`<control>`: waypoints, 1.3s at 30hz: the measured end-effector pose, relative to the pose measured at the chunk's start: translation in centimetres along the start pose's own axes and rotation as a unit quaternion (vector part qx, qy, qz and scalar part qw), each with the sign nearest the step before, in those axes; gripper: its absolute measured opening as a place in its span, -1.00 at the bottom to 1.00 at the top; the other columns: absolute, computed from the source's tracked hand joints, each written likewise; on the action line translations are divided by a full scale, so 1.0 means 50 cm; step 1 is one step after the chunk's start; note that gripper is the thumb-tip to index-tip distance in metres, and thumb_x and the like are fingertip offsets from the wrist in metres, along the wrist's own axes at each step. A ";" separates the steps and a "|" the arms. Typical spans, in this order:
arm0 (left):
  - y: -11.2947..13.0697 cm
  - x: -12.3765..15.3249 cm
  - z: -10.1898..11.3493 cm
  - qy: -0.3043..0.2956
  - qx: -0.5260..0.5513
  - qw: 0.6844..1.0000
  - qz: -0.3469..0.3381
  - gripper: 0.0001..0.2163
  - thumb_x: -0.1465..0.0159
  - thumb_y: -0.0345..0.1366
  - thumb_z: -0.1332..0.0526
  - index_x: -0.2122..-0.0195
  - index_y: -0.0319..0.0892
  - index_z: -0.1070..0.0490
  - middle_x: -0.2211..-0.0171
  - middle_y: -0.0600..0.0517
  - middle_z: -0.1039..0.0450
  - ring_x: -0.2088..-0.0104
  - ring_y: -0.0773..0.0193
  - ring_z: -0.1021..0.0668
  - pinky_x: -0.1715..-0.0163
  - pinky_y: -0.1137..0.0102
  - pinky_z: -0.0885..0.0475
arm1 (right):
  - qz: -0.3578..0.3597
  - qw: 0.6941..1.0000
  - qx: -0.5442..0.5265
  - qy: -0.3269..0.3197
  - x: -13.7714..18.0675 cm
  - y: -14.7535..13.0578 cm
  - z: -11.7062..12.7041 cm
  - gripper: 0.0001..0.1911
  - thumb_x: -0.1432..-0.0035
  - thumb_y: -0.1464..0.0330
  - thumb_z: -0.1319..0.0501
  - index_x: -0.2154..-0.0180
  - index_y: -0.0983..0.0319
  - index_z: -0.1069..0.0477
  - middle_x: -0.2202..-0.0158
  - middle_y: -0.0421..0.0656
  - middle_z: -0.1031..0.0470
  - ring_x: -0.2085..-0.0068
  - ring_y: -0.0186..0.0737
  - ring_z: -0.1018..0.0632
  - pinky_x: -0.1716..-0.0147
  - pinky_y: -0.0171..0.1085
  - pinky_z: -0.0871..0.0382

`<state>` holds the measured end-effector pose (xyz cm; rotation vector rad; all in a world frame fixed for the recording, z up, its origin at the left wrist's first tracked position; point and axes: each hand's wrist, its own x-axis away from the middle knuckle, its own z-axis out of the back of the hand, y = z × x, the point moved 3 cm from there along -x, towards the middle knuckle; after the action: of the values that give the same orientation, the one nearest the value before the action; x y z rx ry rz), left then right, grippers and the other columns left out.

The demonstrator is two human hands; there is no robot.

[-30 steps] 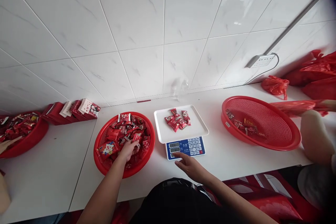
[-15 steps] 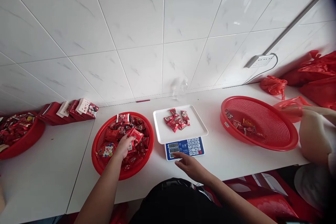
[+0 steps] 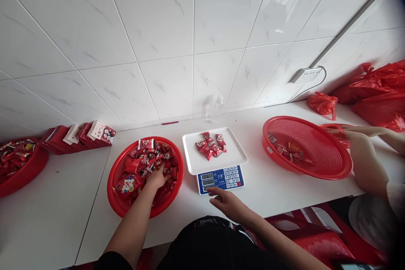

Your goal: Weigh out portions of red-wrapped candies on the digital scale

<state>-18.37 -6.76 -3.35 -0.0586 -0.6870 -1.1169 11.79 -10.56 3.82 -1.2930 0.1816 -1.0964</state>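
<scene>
My left hand (image 3: pixel 157 178) reaches down into a round red plastic basket (image 3: pixel 114 203) full of small red candy packets (image 3: pixel 146 171). Its visible fingers are apart among the packets, and the fingertips are partly hidden; I see no packet held in it. My right hand (image 3: pixel 228 204) is open and empty, fingers stretched out by the lower edge of a blue-and-white digital scale (image 3: pixel 219 178). Whether it touches the scale I cannot tell. On the scale's white tray (image 3: pixel 193 161) lies a small group of red wrapped candies (image 3: pixel 215 148).
To the right stands another red basket (image 3: pixel 329 152) with a few packets, beside a co-worker's arms (image 3: pixel 368 158). Red plastic bags (image 3: pixel 379 97) lie at the far right. Left are red boxes (image 3: pixel 79 136) and a further candy basket (image 3: pixel 31 173). A clear bottle (image 3: pixel 217 107) stands by the wall.
The red packet my left hand held above the basket is no longer in it; the hand has gone lower among the candies. My right hand has barely moved. The co-worker's arms have shifted.
</scene>
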 end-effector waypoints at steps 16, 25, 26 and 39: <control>0.056 -0.010 0.022 0.010 -0.011 0.994 -0.104 -0.52 -0.21 -0.05 0.02 -0.15 -0.03 -0.11 -0.09 -0.12 -0.28 -0.02 0.11 -0.40 0.13 0.35 -0.27 | 0.004 1.000 0.029 -0.005 -0.002 -0.008 -0.008 -0.60 -0.08 0.25 -0.08 0.01 0.12 -0.32 0.10 -0.13 -0.47 0.23 -0.22 -0.50 0.17 -0.21 -0.34; 0.023 -0.006 -0.011 -0.037 -0.037 0.997 -0.056 -0.80 -0.10 -0.18 -0.13 0.31 -0.12 -0.44 0.32 -0.07 -0.53 0.28 0.10 -0.54 0.34 0.34 -0.34 | -0.003 1.000 0.026 0.000 0.003 0.010 -0.002 -0.59 -0.09 0.22 -0.07 0.00 0.12 -0.32 0.09 -0.13 -0.46 0.21 -0.22 -0.50 0.17 -0.24 -0.34; 0.012 -0.004 -0.004 -0.051 -0.038 0.996 -0.054 -0.84 -0.06 -0.23 -0.17 0.36 -0.12 -0.45 0.36 -0.05 -0.53 0.33 0.11 -0.54 0.37 0.36 -0.35 | -0.003 1.000 0.028 0.001 0.002 0.011 -0.002 -0.59 -0.08 0.23 -0.07 0.00 0.12 -0.31 0.09 -0.13 -0.46 0.22 -0.22 -0.50 0.17 -0.24 -0.34; 0.015 0.010 0.010 0.009 -0.042 0.997 -0.064 -0.50 -0.13 -0.39 -0.07 -0.14 -0.16 -0.12 -0.08 -0.14 -0.28 -0.02 0.11 -0.40 0.10 0.35 -0.29 | 0.006 1.000 0.030 -0.004 -0.008 0.006 -0.006 -0.61 -0.07 0.25 -0.08 0.02 0.10 -0.33 0.13 -0.14 -0.48 0.24 -0.21 -0.50 0.19 -0.23 -0.35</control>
<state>-17.86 -6.65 -2.46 -0.0761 -0.6347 -1.2678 11.53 -10.51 3.27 -1.2423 0.1491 -1.0781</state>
